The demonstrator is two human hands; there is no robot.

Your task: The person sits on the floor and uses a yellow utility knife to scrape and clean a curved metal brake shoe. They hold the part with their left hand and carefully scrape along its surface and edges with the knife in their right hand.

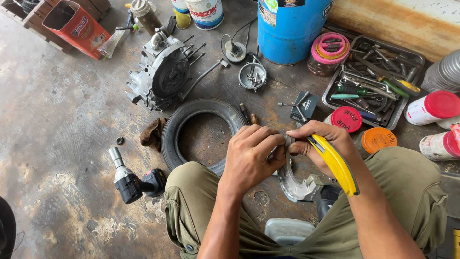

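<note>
Cordless driver (132, 182) lay lower left on floor | tyre (201, 132) left of centre | left hand (249, 156) fingers clamped on curved metal part (292, 180), centre | right hand (321, 141) fingers closed around yellow utility knife (338, 165) against that part | tool tray (373, 79) upper right.
</note>
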